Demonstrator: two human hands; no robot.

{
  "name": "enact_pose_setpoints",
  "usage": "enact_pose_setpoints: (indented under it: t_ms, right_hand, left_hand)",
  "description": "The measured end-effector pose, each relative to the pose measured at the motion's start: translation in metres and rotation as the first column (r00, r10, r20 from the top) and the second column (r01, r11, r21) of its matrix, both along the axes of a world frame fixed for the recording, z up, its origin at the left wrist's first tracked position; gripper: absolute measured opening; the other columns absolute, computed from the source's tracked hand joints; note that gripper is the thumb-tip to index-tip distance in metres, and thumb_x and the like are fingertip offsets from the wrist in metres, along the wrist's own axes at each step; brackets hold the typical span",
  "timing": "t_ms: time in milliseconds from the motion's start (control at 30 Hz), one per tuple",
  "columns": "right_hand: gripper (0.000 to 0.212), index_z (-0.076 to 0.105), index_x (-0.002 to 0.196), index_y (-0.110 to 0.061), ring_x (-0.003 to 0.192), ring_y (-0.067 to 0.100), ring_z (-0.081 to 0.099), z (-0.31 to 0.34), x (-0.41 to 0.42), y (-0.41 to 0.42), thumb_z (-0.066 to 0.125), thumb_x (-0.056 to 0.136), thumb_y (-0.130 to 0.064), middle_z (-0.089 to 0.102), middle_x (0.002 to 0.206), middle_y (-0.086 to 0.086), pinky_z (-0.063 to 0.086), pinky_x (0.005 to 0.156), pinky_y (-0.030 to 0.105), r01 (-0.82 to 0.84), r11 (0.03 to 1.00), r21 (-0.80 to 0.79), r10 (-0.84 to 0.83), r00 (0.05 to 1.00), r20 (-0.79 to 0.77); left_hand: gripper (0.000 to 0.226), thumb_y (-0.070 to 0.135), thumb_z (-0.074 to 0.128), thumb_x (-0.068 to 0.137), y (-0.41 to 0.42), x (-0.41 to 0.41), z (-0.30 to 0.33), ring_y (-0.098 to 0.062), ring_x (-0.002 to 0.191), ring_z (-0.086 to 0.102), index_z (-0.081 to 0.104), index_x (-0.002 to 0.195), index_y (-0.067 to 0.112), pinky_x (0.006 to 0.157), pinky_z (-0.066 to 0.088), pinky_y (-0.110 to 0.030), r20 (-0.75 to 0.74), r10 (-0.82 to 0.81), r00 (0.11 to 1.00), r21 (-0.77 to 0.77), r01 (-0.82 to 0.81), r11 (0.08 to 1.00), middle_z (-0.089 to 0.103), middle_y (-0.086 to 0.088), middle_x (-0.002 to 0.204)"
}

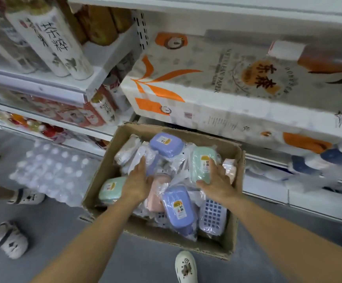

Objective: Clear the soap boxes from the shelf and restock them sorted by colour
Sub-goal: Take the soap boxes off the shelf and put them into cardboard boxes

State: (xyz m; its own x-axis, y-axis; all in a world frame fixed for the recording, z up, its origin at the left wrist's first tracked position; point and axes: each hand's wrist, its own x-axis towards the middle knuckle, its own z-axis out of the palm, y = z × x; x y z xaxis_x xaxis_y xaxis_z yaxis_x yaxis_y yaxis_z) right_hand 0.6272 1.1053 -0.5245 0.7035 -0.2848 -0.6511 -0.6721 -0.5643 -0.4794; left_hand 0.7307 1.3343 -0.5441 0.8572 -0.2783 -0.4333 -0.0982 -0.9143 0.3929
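Note:
A brown cardboard box (236, 225) on the floor holds several wrapped soap boxes. A purple one (165, 142) lies at the back, another purple one (179, 207) at the front. A green one (202, 166) lies at the right, a second green one (112, 188) at the left, and a pink one (158, 193) in the middle. My left hand (138, 180) reaches in with straight fingers over white wrapped boxes. My right hand (217, 180) lies flat with its fingers on the right green box.
A big pack of toilet paper (217, 84) sits on the shelf just above the box. A shrink-wrapped pack of bottles (51, 170) stands on the floor to the left. Another person's feet in white shoes (10, 240) are at the left. My own shoe (186, 267) is below the box.

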Motion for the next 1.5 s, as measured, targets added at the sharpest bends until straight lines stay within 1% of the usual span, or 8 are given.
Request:
enact_pose_setpoints:
  t_ms: [100, 267, 333, 467, 667, 867, 1333, 1500]
  right_hand:
    - [0.085, -0.007, 0.155, -0.03, 0.148, 0.033, 0.007, 0.007, 0.004, -0.009, 0.051, 0.095, -0.045, -0.004, 0.163, 0.003, 0.016, 0.118, 0.041, -0.039, 0.999, -0.013, 0.039, 0.999, -0.013]
    - [0.078, 0.01, 0.156, -0.023, 0.147, 0.03, 0.014, 0.048, -0.009, -0.028, 0.051, 0.093, -0.045, 0.013, 0.161, 0.006, 0.022, 0.116, 0.039, -0.074, 0.993, -0.091, 0.079, 0.995, 0.054]
    - [0.071, 0.02, 0.153, -0.024, 0.144, 0.028, 0.023, 0.076, -0.025, -0.039, 0.052, 0.093, -0.044, 0.025, 0.157, 0.007, 0.03, 0.113, 0.038, -0.044, 0.99, -0.137, 0.061, 0.991, 0.122]
    - [0.052, 0.043, 0.143, -0.025, 0.128, 0.025, 0.045, 0.144, -0.084, -0.071, 0.053, 0.093, -0.04, 0.049, 0.141, 0.006, 0.043, 0.1, 0.038, -0.004, 0.956, -0.294, 0.117, 0.923, 0.367]
    - [0.048, 0.042, 0.142, -0.03, 0.125, 0.015, 0.045, 0.243, -0.223, -0.143, 0.05, 0.096, -0.038, 0.049, 0.14, -0.008, 0.042, 0.095, 0.036, 0.19, 0.888, -0.418, 0.123, 0.779, 0.614]
    - [0.05, 0.041, 0.143, -0.027, 0.131, 0.017, 0.042, 0.304, -0.382, -0.237, 0.054, 0.095, -0.035, 0.047, 0.143, -0.006, 0.038, 0.106, 0.042, 0.378, 0.803, -0.461, 0.094, 0.683, 0.724]
    - [0.054, 0.037, 0.144, -0.027, 0.125, 0.017, 0.043, 0.35, -0.601, -0.449, 0.056, 0.094, -0.034, 0.043, 0.142, -0.005, 0.04, 0.103, 0.036, 0.629, 0.601, -0.493, -0.029, 0.634, 0.773]
    - [0.057, 0.037, 0.144, -0.027, 0.126, 0.017, 0.041, 0.364, -0.621, -0.562, 0.058, 0.092, -0.034, 0.043, 0.139, -0.005, 0.043, 0.099, 0.039, 0.625, 0.562, -0.541, 0.005, 0.652, 0.758]
  left_hand:
    - [0.078, 0.036, 0.05, 0.099, -0.005, 0.006, 0.008, -0.034, 0.14, 0.034, 0.001, 0.157, 0.015, 0.111, 0.033, -0.045, -0.039, -0.015, 0.999, 0.044, 0.017, 0.999, 0.025, -0.013, 0.159]
    - [0.086, 0.05, 0.061, 0.086, -0.033, -0.001, 0.05, -0.034, 0.136, 0.039, 0.022, 0.154, 0.014, 0.108, 0.037, -0.044, -0.043, 0.137, 0.99, -0.058, -0.14, 0.988, 0.038, -0.015, 0.152]
    - [0.082, 0.055, 0.06, 0.082, -0.056, -0.021, 0.08, -0.033, 0.132, 0.043, 0.032, 0.149, 0.017, 0.104, 0.04, -0.045, 0.013, 0.073, 0.997, -0.126, -0.071, 0.989, 0.044, -0.013, 0.148]
    - [0.068, 0.043, 0.062, 0.091, -0.101, -0.08, 0.148, -0.025, 0.137, 0.04, 0.037, 0.148, 0.015, 0.109, 0.037, -0.041, 0.231, -0.063, 0.971, -0.256, 0.123, 0.959, 0.045, -0.006, 0.149]
    - [0.06, 0.051, 0.057, 0.091, -0.195, -0.2, 0.248, -0.02, 0.128, 0.049, 0.048, 0.141, 0.019, 0.104, 0.041, -0.039, 0.49, -0.203, 0.848, -0.317, 0.39, 0.864, 0.057, 0.001, 0.137]
    - [0.058, 0.046, 0.062, 0.09, -0.309, -0.335, 0.308, -0.014, 0.127, 0.049, 0.046, 0.142, 0.025, 0.103, 0.043, -0.037, 0.557, -0.276, 0.783, -0.438, 0.559, 0.704, 0.055, 0.006, 0.138]
    - [0.066, 0.047, 0.064, 0.088, -0.563, -0.506, 0.369, -0.008, 0.133, 0.041, 0.038, 0.146, 0.029, 0.109, 0.034, -0.028, 0.691, -0.488, 0.534, -0.406, 0.845, 0.349, 0.047, 0.01, 0.146]
    - [0.069, 0.045, 0.066, 0.087, -0.67, -0.514, 0.375, -0.008, 0.133, 0.041, 0.037, 0.147, 0.027, 0.106, 0.033, -0.025, 0.686, -0.495, 0.533, -0.418, 0.846, 0.332, 0.045, 0.008, 0.147]
